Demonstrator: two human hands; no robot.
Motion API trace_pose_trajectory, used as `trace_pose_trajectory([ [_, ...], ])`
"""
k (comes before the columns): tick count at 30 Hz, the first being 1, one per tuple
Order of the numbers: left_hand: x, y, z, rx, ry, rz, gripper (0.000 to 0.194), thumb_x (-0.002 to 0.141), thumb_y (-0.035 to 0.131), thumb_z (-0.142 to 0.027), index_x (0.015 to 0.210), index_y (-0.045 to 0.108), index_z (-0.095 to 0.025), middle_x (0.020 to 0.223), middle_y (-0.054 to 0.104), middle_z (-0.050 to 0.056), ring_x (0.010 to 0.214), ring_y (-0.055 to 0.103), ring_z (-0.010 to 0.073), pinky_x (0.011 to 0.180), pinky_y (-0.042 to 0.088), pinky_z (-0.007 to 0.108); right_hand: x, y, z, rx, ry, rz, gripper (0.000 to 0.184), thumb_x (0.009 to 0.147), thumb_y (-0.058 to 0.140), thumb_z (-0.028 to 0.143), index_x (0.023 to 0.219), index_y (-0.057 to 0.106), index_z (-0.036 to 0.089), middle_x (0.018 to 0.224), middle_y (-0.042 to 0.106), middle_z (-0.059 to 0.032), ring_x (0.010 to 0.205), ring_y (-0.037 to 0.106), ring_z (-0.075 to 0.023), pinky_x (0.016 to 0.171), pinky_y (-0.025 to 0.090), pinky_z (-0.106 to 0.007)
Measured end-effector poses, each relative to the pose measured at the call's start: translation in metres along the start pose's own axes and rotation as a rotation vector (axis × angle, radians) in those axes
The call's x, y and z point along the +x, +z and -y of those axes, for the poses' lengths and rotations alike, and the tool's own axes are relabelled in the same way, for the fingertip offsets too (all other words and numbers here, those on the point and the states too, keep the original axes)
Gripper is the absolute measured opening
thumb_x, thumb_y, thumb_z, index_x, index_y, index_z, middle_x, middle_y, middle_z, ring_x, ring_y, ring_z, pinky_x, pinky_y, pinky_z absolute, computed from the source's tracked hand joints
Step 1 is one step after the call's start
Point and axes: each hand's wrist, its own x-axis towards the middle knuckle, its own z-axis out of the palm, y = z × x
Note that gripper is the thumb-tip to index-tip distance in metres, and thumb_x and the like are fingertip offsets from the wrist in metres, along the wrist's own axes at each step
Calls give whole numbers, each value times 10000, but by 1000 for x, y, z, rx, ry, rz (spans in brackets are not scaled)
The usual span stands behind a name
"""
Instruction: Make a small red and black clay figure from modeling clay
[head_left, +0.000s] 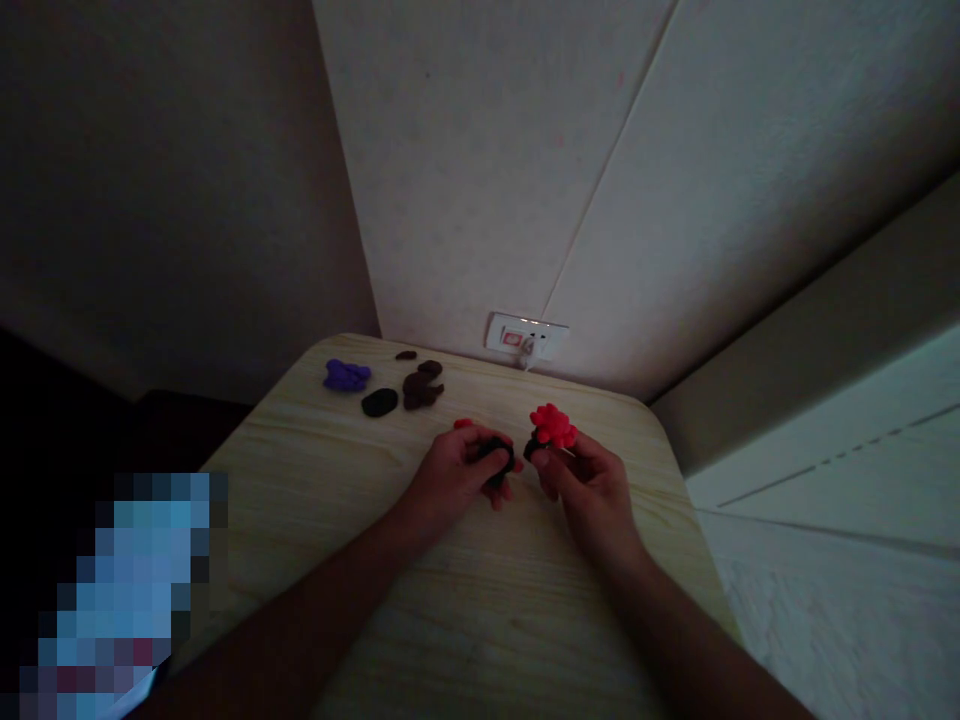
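My left hand (446, 470) is closed round a black lump of modelling clay (498, 458), with the thumb pressed on top. A bit of red (463, 424) shows behind its knuckles; how it joins the lump is hidden. To the right, my right hand (600, 495) pinches a red, knobbly, flower-like clay piece (553, 426) between thumb and fingers. Beneath the red petals sits a dark clay bit (532, 447), touched by the thumb tip. A small gap separates the two hands, both held over the wooden table (480, 620).
At the table's back left lie a purple clay lump (346, 376), a dark green flat piece (379, 402) and brown clay pieces (421, 388). A wall socket (526, 335) with a plug is behind the table. A pixelated bright patch (142, 580) covers the lower left.
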Motion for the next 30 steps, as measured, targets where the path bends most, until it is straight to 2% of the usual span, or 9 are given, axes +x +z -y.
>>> trace_pose_trajectory([
  [3, -1, 2, -1, -12, -21, -25, 259, 749, 817, -269, 925, 691, -126, 802, 743, 52, 561, 702, 162, 521, 581, 282, -3, 3, 4, -7, -4, 25, 189, 774, 831, 359, 836, 744, 204, 618, 577, 26, 515, 437, -101, 480, 375, -239],
  [8, -2, 2, 0, -71, -11, -40, 264, 723, 851, -253, 927, 723, -146, 843, 771, 64, 744, 751, 207, 678, 625, 333, -9, 9, 7, -33, 44, 83, 301, 721, 860, 453, 762, 699, 202, 630, 586, 14, 503, 442, -105, 446, 381, -236],
  [13, 0, 1, 5, -63, 43, 24, 431, 605, 891, -127, 1017, 768, -156, 986, 806, 90, 940, 758, 249, 867, 591, 352, -7, 7, -2, -137, 79, 90, 327, 742, 840, 476, 827, 724, 183, 670, 628, 0, 535, 494, -115, 468, 402, -228],
  [15, -1, 1, 5, -132, 5, 54, 458, 600, 858, -83, 1044, 777, -161, 1011, 809, 92, 985, 754, 259, 921, 575, 363, -5, 5, -6, -153, 74, 71, 331, 752, 834, 473, 875, 739, 181, 706, 653, -6, 535, 500, -114, 473, 401, -231],
  [19, -3, 3, 3, -296, -115, 64, 418, 665, 764, -38, 1071, 776, -136, 1029, 807, 111, 964, 757, 239, 946, 581, 380, -2, 2, -8, -172, 40, 39, 318, 756, 839, 439, 919, 736, 186, 694, 651, 1, 552, 514, -127, 489, 407, -239],
  [22, -3, 3, 1, -328, -142, 76, 367, 697, 731, -16, 1048, 782, -110, 1019, 805, 126, 944, 757, 228, 954, 585, 377, -2, 1, -7, -229, -1, 26, 262, 779, 832, 399, 902, 738, 187, 717, 652, -8, 598, 534, -138, 536, 436, -249],
  [27, -3, 3, -1, -334, -145, 156, 334, 721, 708, -8, 1030, 789, -105, 1038, 800, 129, 967, 749, 231, 965, 584, 379, -1, -1, -6, -354, -132, -31, 192, 804, 812, 359, 905, 766, 203, 954, 651, -63, 780, 609, -175, 631, 511, -271],
  [30, -3, 2, -1, -355, -151, 199, 309, 728, 692, -13, 1008, 789, -98, 1037, 799, 136, 985, 749, 250, 987, 577, 408, 1, -3, -8, -346, -132, -46, 151, 785, 815, 319, 869, 764, 204, 1000, 617, -71, 847, 624, -189, 635, 533, -269],
])
